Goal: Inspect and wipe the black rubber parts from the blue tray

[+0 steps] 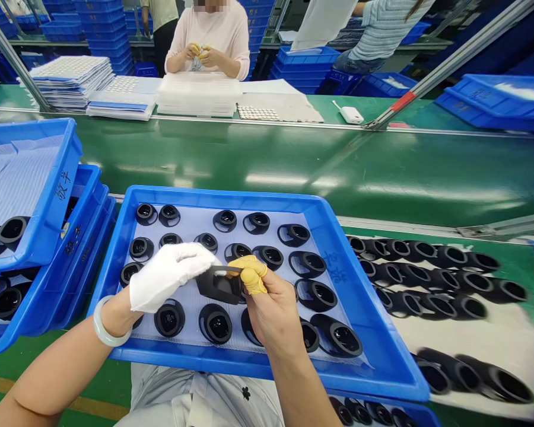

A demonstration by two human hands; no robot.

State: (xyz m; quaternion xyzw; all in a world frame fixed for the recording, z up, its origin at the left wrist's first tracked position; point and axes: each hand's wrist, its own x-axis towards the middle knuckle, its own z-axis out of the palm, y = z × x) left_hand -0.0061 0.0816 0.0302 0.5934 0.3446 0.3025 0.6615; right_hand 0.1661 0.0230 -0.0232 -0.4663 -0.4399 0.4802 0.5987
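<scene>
A black hollow housing with an open rim is held up over the blue tray, between my two hands. My left hand, in a white glove, is closed on its left end. My right hand, with yellow finger cots on its fingertips, pinches the right end. Below, black ring-like parts with dark glossy centres stand in loose rows on the tray's white liner. My hands and the held housing hide some of them.
Tilted blue trays with more black parts are stacked at the left. Rows of black parts stand on a pale sheet at the right. Beyond lies a green conveyor belt; across it a person sits by stacked white sheets.
</scene>
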